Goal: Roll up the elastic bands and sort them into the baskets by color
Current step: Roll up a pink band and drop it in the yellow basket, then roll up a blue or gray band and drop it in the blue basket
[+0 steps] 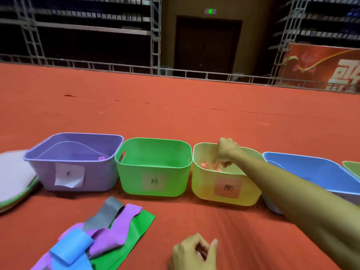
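Red carpet floor (175,114), dark racks behind. Yellow basket (204,190) is the landmark: green basket (136,178) touching its left side, purple basket (97,176) further left, blue basket (311,168) on its right. Right hand (227,151) dips into the yellow basket, fingers bent down at orange bands (204,165) inside; whether it grips them is unclear. Left hand (192,252) in front of the yellow basket, loosely curled, holding nothing. Unrolled bands pile (109,230) front-left of it.
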Action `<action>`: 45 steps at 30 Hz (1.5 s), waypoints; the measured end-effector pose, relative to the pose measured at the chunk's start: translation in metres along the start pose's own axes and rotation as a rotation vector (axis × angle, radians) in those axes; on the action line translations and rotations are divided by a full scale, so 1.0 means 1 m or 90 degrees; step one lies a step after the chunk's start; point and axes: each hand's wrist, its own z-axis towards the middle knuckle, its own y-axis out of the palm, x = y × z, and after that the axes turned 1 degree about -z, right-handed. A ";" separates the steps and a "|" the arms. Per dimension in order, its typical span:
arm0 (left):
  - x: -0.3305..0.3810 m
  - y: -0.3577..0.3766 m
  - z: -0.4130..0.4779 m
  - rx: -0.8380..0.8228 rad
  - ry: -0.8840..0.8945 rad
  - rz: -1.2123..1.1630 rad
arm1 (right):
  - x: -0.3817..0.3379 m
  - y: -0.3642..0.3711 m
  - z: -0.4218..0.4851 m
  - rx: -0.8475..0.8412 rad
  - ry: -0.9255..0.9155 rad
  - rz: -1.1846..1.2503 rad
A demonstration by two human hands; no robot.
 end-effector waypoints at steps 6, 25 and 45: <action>-0.004 0.002 0.002 0.012 0.019 0.003 | -0.007 0.026 0.018 -0.013 -0.019 0.011; 0.004 -0.006 0.006 -0.004 -0.018 0.037 | -0.004 -0.010 -0.025 0.235 -0.089 0.190; -0.034 -0.255 -0.098 0.203 0.084 0.345 | -0.126 0.194 -0.319 -0.161 -0.313 0.471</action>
